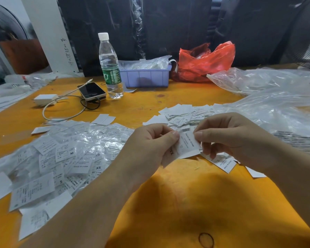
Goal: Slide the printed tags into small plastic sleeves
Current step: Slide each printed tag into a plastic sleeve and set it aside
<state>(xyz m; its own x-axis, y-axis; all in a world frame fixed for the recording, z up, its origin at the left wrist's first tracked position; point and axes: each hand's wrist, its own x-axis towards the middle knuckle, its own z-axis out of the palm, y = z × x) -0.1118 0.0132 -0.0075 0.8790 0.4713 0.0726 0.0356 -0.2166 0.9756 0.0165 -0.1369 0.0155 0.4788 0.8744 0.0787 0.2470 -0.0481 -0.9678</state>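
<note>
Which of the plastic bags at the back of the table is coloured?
The red bag, right of the purple tray. The bags spread out on the right of the table are all clear.

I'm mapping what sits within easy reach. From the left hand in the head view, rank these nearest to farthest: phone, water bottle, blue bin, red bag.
From the left hand:
1. Phone, up and to the left, on the table.
2. Water bottle, just behind the phone, upright.
3. Blue bin, at the back, right of the bottle.
4. Red bag, back right, beside the bin.
</note>
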